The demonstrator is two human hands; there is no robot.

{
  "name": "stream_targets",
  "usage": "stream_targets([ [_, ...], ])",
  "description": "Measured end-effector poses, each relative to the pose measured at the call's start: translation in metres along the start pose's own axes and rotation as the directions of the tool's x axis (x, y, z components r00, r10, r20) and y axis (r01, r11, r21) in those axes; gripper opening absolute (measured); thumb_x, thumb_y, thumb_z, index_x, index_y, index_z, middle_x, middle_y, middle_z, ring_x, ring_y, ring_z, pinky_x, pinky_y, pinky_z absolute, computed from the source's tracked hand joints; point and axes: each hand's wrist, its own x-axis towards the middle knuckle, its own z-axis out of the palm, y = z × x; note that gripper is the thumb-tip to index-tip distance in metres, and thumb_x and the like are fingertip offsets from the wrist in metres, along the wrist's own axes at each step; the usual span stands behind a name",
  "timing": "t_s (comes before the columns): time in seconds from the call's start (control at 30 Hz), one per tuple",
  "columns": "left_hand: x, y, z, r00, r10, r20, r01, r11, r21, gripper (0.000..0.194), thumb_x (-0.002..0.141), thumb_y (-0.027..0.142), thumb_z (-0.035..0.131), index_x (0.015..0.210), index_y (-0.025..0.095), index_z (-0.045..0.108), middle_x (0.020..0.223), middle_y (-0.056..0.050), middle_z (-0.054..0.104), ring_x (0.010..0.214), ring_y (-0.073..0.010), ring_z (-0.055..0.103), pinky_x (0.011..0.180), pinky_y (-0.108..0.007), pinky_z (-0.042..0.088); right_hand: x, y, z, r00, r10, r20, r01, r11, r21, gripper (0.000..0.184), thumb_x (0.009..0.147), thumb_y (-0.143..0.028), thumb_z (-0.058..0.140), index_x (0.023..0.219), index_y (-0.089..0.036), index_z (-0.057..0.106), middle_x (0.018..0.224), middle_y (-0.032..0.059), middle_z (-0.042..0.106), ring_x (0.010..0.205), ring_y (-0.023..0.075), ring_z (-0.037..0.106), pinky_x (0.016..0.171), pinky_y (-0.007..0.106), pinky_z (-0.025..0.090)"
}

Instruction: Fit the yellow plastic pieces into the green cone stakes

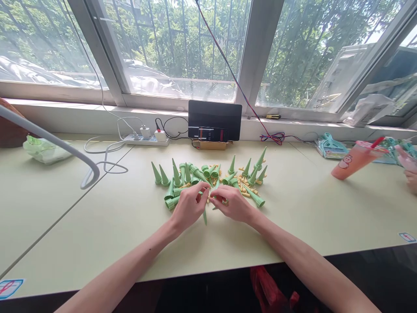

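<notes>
Both my hands meet over the near side of a pile of green plastic cone-shaped spikes (176, 174) and small yellow plastic pieces (246, 180). My left hand (190, 204) is closed in a pinch, thumb and forefinger together. Facing it, my right hand (233, 202) pinches too, its fingertips nearly touching the left ones. A small pale yellow bit shows between the fingertips; which hand grips it I cannot tell. Below my left fingers a green spike tip (205, 217) points toward me, its other end hidden. Some spikes stand upright, others lie on their sides.
Behind the pile, a phone (213, 134) leans against a black tablet-like panel (215, 114). A power strip (146, 139) with cables sits back left, near a grey curved bar (65, 143). To the right are a tilted drink cup (356, 160) and another person's hand (411, 179).
</notes>
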Motion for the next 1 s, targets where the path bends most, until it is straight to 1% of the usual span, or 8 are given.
stream_targets([
  [0.07,0.000,0.001,-0.001,0.999,-0.012,0.037,0.014,0.999,-0.046,0.016,0.095,0.028,0.048,0.096,0.019,0.061,0.070,0.002,0.062,0.044,-0.0077,0.047,0.046,-0.021,0.037,0.000,-0.001,-0.001,0.998,0.050,-0.048,-0.047,0.997,0.053,0.013,0.096,-0.024,0.053,0.091,-0.018,0.064,0.072,0.0012,0.061,0.063,0.0128,0.052,0.064,0.026,0.044],
  [0.13,0.000,0.004,-0.002,0.997,-0.011,0.073,0.017,0.996,-0.083,0.018,0.095,0.029,0.048,0.097,0.019,0.062,0.069,0.002,0.061,0.043,-0.0073,0.046,0.044,-0.021,0.035,0.000,-0.002,-0.001,0.994,0.083,-0.072,-0.076,0.992,0.096,0.015,0.097,-0.025,0.052,0.095,-0.019,0.065,0.075,0.0017,0.064,0.063,0.0124,0.055,0.062,0.025,0.046],
  [0.27,0.001,0.008,-0.004,0.995,0.002,0.095,0.009,0.993,-0.114,0.019,0.093,0.026,0.050,0.101,0.019,0.065,0.073,0.001,0.063,0.041,-0.0055,0.036,0.042,-0.021,0.031,0.001,-0.003,-0.002,0.987,0.123,-0.106,-0.104,0.980,0.167,0.017,0.098,-0.030,0.051,0.098,-0.019,0.065,0.082,0.0032,0.068,0.069,0.0138,0.061,0.059,0.025,0.049],
  [0.37,0.001,0.008,-0.004,0.996,0.000,0.094,0.012,0.992,-0.126,0.019,0.091,0.023,0.051,0.103,0.018,0.065,0.079,0.000,0.066,0.042,-0.0049,0.035,0.042,-0.021,0.031,0.001,-0.003,-0.002,0.986,0.115,-0.121,-0.092,0.980,0.175,0.018,0.098,-0.030,0.051,0.099,-0.019,0.065,0.084,0.0034,0.068,0.070,0.0140,0.062,0.061,0.026,0.051],
  [0.57,0.001,0.006,-0.002,0.996,0.008,0.084,0.001,0.994,-0.110,0.024,0.088,0.017,0.049,0.106,0.018,0.065,0.089,-0.003,0.070,0.043,-0.0054,0.037,0.044,-0.022,0.035,0.001,-0.002,0.000,0.990,0.092,-0.104,-0.070,0.978,0.197,0.014,0.095,-0.030,0.057,0.100,-0.020,0.064,0.091,0.0049,0.069,0.067,0.0132,0.062,0.064,0.027,0.053],
  [0.77,0.002,0.004,-0.002,0.995,0.010,0.097,0.001,0.994,-0.108,0.021,0.094,0.025,0.047,0.101,0.020,0.066,0.090,-0.003,0.070,0.045,-0.0066,0.044,0.045,-0.022,0.039,0.001,-0.003,-0.001,0.988,0.092,-0.126,-0.069,0.981,0.181,0.013,0.096,-0.028,0.054,0.099,-0.020,0.063,0.086,0.0042,0.068,0.069,0.0140,0.063,0.064,0.027,0.053],
  [0.87,0.002,0.002,-0.001,0.996,0.001,0.087,0.008,0.994,-0.107,0.020,0.095,0.029,0.048,0.099,0.020,0.065,0.087,-0.002,0.069,0.044,-0.0066,0.044,0.046,-0.022,0.039,0.002,-0.004,-0.001,0.982,0.126,-0.139,-0.101,0.979,0.179,0.015,0.096,-0.031,0.054,0.101,-0.020,0.062,0.087,0.0043,0.070,0.071,0.0147,0.066,0.064,0.027,0.054],
  [1.0,0.001,-0.002,0.000,0.998,0.006,0.057,-0.003,0.998,-0.061,0.018,0.096,0.029,0.050,0.093,0.020,0.065,0.082,0.000,0.067,0.044,-0.0062,0.040,0.048,-0.022,0.037,0.002,-0.003,0.000,0.974,0.195,-0.118,-0.164,0.960,0.229,0.017,0.097,-0.033,0.053,0.102,-0.020,0.061,0.077,0.0021,0.068,0.062,0.0135,0.065,0.060,0.026,0.053],
])
